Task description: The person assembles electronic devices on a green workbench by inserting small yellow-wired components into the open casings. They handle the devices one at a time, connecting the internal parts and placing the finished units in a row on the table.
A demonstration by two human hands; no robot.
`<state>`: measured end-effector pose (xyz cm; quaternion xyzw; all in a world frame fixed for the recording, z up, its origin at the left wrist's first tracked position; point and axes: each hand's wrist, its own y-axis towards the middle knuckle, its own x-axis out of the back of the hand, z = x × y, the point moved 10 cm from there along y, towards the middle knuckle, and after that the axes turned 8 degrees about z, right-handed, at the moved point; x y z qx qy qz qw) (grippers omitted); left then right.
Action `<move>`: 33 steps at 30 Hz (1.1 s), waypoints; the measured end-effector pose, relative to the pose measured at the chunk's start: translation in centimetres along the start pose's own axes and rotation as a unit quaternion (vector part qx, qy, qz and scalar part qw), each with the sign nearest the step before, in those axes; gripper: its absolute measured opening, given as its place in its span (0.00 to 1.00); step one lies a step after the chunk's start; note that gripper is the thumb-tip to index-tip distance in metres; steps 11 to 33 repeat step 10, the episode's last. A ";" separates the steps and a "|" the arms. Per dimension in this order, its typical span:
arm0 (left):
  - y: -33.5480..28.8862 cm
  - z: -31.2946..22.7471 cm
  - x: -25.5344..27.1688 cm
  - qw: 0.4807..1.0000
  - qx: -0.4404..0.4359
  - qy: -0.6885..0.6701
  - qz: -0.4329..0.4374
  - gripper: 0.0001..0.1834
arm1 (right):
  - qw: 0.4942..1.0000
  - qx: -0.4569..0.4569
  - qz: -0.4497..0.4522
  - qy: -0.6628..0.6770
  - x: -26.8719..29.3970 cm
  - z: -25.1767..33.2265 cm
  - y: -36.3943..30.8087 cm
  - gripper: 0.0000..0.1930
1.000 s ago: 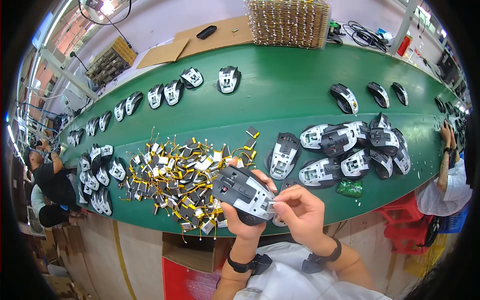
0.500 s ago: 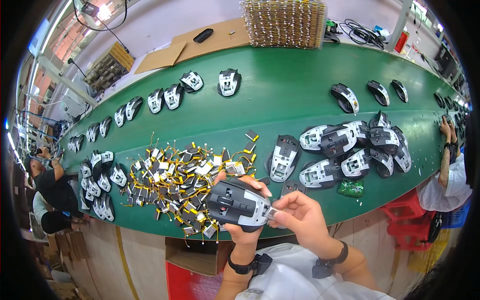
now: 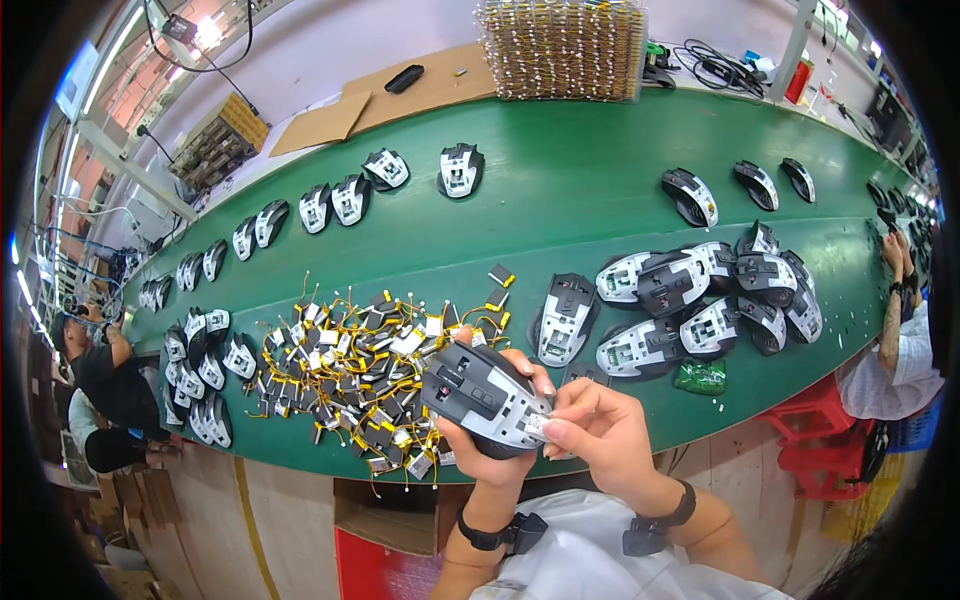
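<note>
My left hand (image 3: pixel 490 460) is wrapped round a black and grey computer mouse (image 3: pixel 475 395), thumb on the near side and fingertips over the far side. The mouse is tilted, with openings in its grey face. Between thumb and forefinger, my right hand (image 3: pixel 605 435) pinches a small flat silver-white piece (image 3: pixel 537 423) against the right end of the mouse. My fingers partly cover that piece; its exact kind cannot be told. Just left of the mouse spreads a heap of small battery packs (image 3: pixel 350 370) with yellow tape and thin wires.
Right of my hands lie several stacked mice (image 3: pixel 670 285), a single mouse (image 3: pixel 565 320) and a green shiny packet (image 3: pixel 700 377). More mice (image 3: pixel 350 200) line the green table (image 3: pixel 560 160). A co-worker (image 3: pixel 895 330) sits far right, another person (image 3: pixel 105 370) far left.
The mouse in my left hand has turned slightly, its right end now a little lower and further right. My right hand still pinches the small piece there, its silver-white face showing more.
</note>
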<state>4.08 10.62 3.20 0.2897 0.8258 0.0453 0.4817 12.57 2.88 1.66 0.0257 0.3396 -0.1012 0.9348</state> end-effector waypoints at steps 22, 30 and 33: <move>0.0 0.7 0.8 0.993 0.040 -0.105 -0.031 0.45 | 0.846 0.215 0.086 -0.480 -2.5 3.1 -1.8 0.22; 0.0 0.7 0.8 0.993 0.040 -0.105 -0.031 0.45 | 0.846 0.215 0.086 -0.480 -2.5 3.1 -1.8 0.22; 0.0 0.7 0.8 0.993 0.040 -0.105 -0.031 0.45 | 0.846 0.215 0.086 -0.480 -2.5 3.1 -1.8 0.22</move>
